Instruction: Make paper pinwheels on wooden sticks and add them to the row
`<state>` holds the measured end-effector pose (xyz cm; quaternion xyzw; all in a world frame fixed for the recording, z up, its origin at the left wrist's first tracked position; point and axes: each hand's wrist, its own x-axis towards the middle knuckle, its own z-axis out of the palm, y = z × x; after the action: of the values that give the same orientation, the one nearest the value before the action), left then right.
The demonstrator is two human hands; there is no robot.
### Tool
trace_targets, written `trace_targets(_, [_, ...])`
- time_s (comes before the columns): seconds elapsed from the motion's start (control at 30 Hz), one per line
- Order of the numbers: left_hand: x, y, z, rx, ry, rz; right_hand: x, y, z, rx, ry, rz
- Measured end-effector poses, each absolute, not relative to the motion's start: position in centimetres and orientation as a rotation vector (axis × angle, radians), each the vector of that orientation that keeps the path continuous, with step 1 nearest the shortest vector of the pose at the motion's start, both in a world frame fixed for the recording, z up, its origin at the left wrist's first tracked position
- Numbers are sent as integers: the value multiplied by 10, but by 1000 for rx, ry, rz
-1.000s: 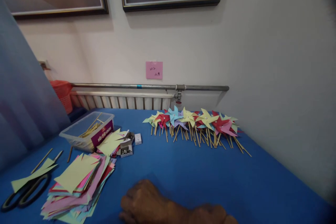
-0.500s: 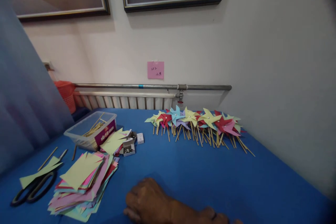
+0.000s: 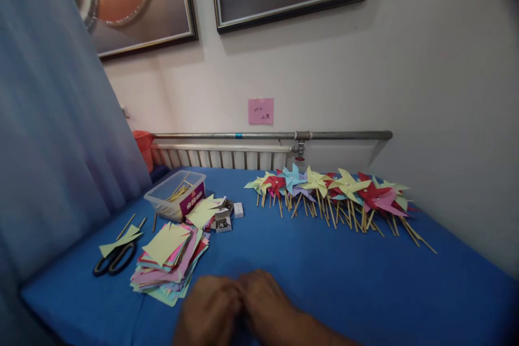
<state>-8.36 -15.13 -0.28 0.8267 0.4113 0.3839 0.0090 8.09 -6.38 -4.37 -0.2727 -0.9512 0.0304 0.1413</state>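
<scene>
My left hand and my right hand meet at the bottom middle over the blue table. They touch each other, fingers curled and blurred by motion; whether anything is in them does not show. Just left of my left hand lies a stack of coloured paper squares. A row of finished paper pinwheels on wooden sticks lies along the far side near the wall.
Black scissors lie left of the stack with a yellow paper strip. A clear plastic box holds wooden sticks; small boxes of pins sit beside it. A blue curtain hangs at left. A radiator and pipe run along the wall.
The view has swung left and back, showing more curtain. My left hand has come into view and joined my right hand, which moved a little right.
</scene>
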Motion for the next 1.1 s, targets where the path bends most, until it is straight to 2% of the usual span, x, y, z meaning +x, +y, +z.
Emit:
trace_targets(0.07, [-139,-143,-5,2537,1792,1488,92,-72,-42,-793,-2726,179])
trace_targets(0.1, [-163,-139,-6,2505,2077,1508,96,-76,-40,-814,-2735,242])
trace_targets(0.17, [-202,-132,-8,2411,2440,1303,101,-80,-35,-887,-2730,346])
trace_targets(0.27, [-227,-124,-13,2277,2639,1016,102,-79,-30,-947,-2687,441])
trace_targets(0.33, [-227,-120,-18,2192,2651,882,101,-77,-30,-952,-2654,476])
trace_targets(0.43, [-221,-118,-24,2091,2642,873,100,-76,-32,-944,-2626,502])
trace_targets(0.67, [-225,-119,-23,1953,2478,1111,102,-76,-31,-959,-2596,572])
trace_targets(0.83, [-210,-117,21,1462,2639,1568,100,-76,-29,-957,-2530,654])
trace_targets(0.9, [-188,-106,47,1430,2599,1846,99,-75,-25,-967,-2429,763])
trace_targets(0.97, [-157,-88,67,1647,2387,2002,99,-69,-22,-977,-2256,972])
trace_targets(1.1, [-88,-42,70,2170,1919,1713,102,-47,-25,-944,-1692,1504])
